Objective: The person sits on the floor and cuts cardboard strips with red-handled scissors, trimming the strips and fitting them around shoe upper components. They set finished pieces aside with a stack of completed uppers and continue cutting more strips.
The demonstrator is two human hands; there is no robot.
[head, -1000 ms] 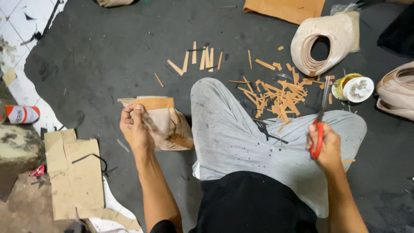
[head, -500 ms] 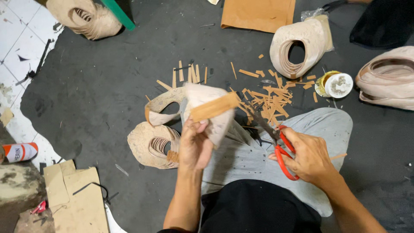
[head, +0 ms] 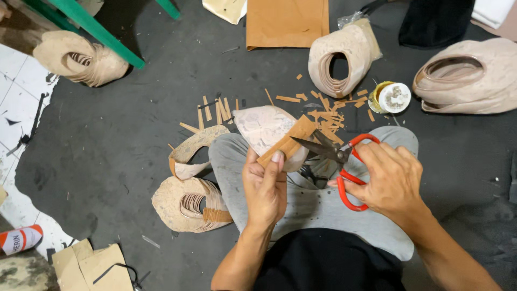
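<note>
My left hand (head: pixel 265 186) holds a beige patterned shoe-upper piece (head: pixel 264 129) with a tan strip (head: pixel 286 141) across it, raised above my lap. My right hand (head: pixel 389 180) grips red-handled scissors (head: pixel 339 161); their dark blades are apart and meet the end of the tan strip. A looped beige piece (head: pixel 189 153) trails from the held piece down toward a stack of similar beige pieces (head: pixel 186 203) on the dark floor beside my left knee.
Tan offcuts (head: pixel 323 110) lie scattered on the floor ahead. Other beige stacks sit at the far centre (head: pixel 339 56), right (head: pixel 468 75) and upper left (head: pixel 81 56). A small open tin (head: pixel 392 97), brown sheet (head: pixel 286 21), green table leg (head: pixel 97 29) and cardboard (head: pixel 91 267) surround me.
My left hand lifted a beige piece with a tan strip from the stack up over my lap. My right hand brought the scissors in from the right to the strip's end.
</note>
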